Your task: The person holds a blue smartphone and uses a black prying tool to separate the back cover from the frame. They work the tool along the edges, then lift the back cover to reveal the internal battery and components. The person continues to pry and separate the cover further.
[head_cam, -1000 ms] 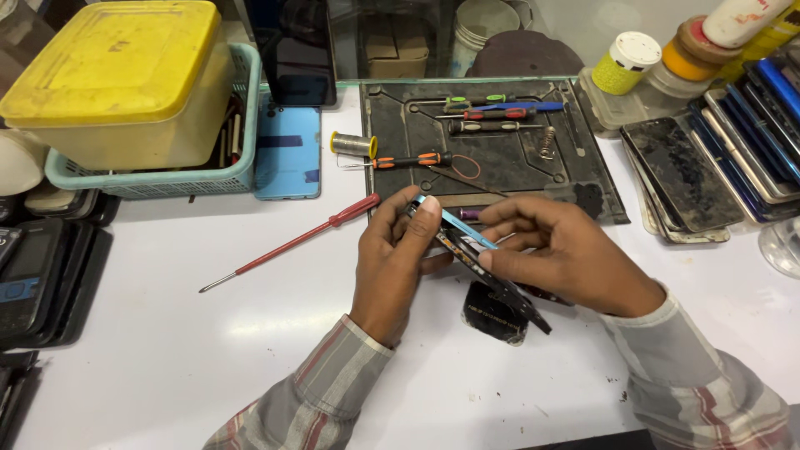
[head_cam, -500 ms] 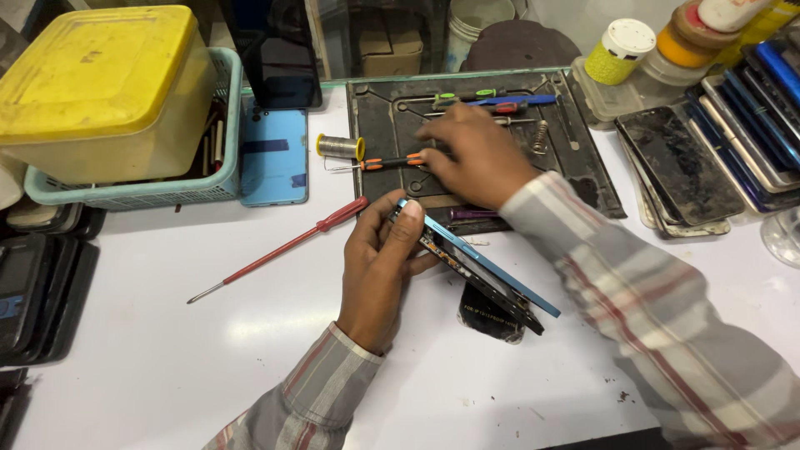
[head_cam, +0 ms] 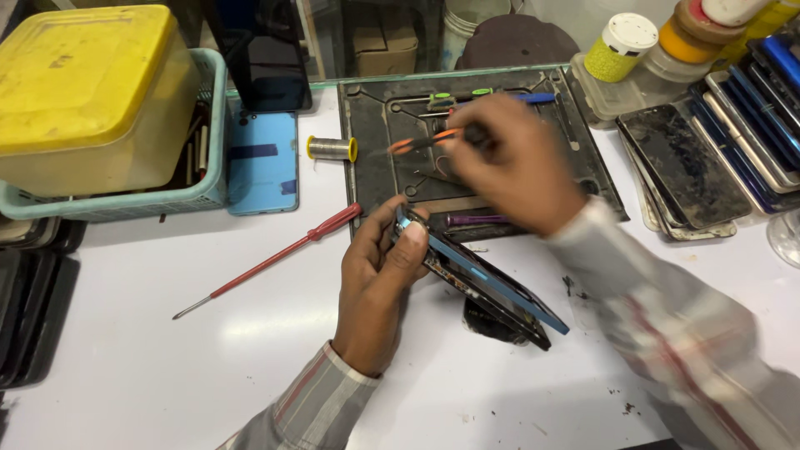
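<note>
**Left hand steadies an opened phone while the right lifts an orange-handled tool**

The left hand (head_cam: pixel 379 279) holds a blue-edged smartphone with its dark insides exposed (head_cam: pixel 483 287), tilted on edge above the white counter (head_cam: pixel 167 367). Its grip is pressed around the phone's upper end, thumb and fingers pinching the frame. The phone's lower end slopes down to the right, just over a dark, flat piece (head_cam: pixel 492 321) lying on the counter.

The right hand (head_cam: pixel 512 162) is blurred, stretched forward over the dark grey repair mat with moulded recesses (head_cam: pixel 383 175). Its grip is closed on a slim tool with an orange handle (head_cam: pixel 425 142), which points left above the mat. Further tools with green and blue handles (head_cam: pixel 492 96) lie along the mat's far edge, and a purple-handled one (head_cam: pixel 479 220) lies at its near edge.

A long red-handled screwdriver (head_cam: pixel 275 258) lies on the counter left of the left hand, apart from it, its tip pointing toward the near left. A small spool of solder wire with yellow ends (head_cam: pixel 331 148) sits beside the mat. A light blue phone back (head_cam: pixel 262 162) lies flat next to a teal plastic basket (head_cam: pixel 208 179) holding a yellow lidded box (head_cam: pixel 83 92). At the right, a row of worn phones (head_cam: pixel 700 158) is stacked edge to edge, with a yellow-green jar with a white cap (head_cam: pixel 617 48) behind them.
</note>
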The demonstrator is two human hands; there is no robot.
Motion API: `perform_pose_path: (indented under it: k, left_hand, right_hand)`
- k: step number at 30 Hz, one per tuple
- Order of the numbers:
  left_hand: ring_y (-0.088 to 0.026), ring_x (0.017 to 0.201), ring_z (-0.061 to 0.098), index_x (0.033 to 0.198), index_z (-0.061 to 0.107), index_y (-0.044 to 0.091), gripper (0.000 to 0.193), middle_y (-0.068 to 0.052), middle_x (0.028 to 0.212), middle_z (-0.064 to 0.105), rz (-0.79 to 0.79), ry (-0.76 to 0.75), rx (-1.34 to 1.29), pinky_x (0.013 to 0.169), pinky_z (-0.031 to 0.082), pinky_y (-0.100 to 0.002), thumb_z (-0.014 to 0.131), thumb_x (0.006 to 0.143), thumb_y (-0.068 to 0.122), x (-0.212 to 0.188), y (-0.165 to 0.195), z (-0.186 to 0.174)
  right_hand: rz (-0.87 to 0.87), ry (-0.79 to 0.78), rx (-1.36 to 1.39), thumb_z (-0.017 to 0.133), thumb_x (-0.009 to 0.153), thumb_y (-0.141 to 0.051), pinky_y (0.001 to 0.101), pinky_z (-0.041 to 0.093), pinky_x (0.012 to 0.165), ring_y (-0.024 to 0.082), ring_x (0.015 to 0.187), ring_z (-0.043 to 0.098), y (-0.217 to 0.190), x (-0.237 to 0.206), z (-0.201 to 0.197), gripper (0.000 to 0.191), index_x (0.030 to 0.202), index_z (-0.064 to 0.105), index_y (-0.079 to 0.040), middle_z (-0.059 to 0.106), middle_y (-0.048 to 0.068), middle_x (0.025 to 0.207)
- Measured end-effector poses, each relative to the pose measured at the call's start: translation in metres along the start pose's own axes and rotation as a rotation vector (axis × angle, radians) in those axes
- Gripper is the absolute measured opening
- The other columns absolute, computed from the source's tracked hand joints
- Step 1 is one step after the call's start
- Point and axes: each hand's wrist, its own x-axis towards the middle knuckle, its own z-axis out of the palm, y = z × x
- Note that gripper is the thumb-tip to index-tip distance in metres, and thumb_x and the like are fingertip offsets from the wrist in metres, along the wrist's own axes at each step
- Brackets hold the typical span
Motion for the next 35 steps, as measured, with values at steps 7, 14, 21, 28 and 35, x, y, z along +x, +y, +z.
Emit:
perform_pose_path:
  k: [7,14,21,28,35]
  left_hand:
    - [-0.018,0.105,0.065,0.146,0.042,-0.008,0.069,-0.015,0.124,0.066,-0.045,0.013,0.01,0.089,0.057,-0.034,0.064,0.094,0.033,0.004,-0.01,-0.001]
    - [-0.023,0.114,0.064,0.148,0.038,-0.009,0.071,-0.018,0.13,0.061,-0.02,-0.048,-0.059,0.099,0.054,-0.04,0.063,0.095,0.032,0.005,-0.011,0.004]
    - [-0.025,0.123,0.059,0.154,0.035,-0.006,0.077,-0.019,0.137,0.058,-0.055,-0.134,-0.02,0.104,0.048,-0.04,0.066,0.095,0.032,0.004,-0.009,0.005]
    - [-0.026,0.126,0.06,0.153,0.036,-0.003,0.077,-0.019,0.139,0.058,-0.076,-0.136,-0.037,0.105,0.05,-0.041,0.066,0.093,0.035,0.004,-0.014,0.0]
    - [-0.021,0.122,0.056,0.152,0.044,-0.004,0.072,-0.014,0.136,0.06,0.033,-0.075,-0.004,0.104,0.048,-0.036,0.07,0.096,0.032,0.011,-0.025,-0.001]
  right_hand:
    - [0.032,0.372,0.394,0.05,0.11,-0.01,0.0242,0.06,0.093,0.007,0.095,0.064,-0.042,-0.057,-0.07,0.009,0.117,0.057,-0.01,0.063,0.001,0.108]
    - [0.035,-0.126,0.081,0.082,0.081,-0.022,0.0283,0.048,0.057,0.012,0.07,0.058,-0.03,-0.07,-0.051,0.026,0.097,0.068,-0.007,0.061,0.003,0.086]
    - [0.12,-0.25,0.092,0.088,0.069,-0.027,0.0281,0.048,0.05,0.012,0.062,0.064,-0.032,-0.073,-0.047,0.031,0.087,0.07,-0.007,0.065,0.003,0.079]
    - [0.121,-0.172,0.166,0.086,0.071,-0.02,0.0263,0.049,0.049,0.011,0.06,0.064,-0.014,-0.085,-0.045,0.025,0.085,0.07,-0.007,0.068,0.002,0.078]
    - [0.234,-0.257,0.11,0.091,0.071,-0.029,0.0268,0.05,0.047,0.013,0.062,0.062,-0.058,-0.035,-0.051,0.03,0.089,0.076,-0.012,0.066,0.001,0.084]
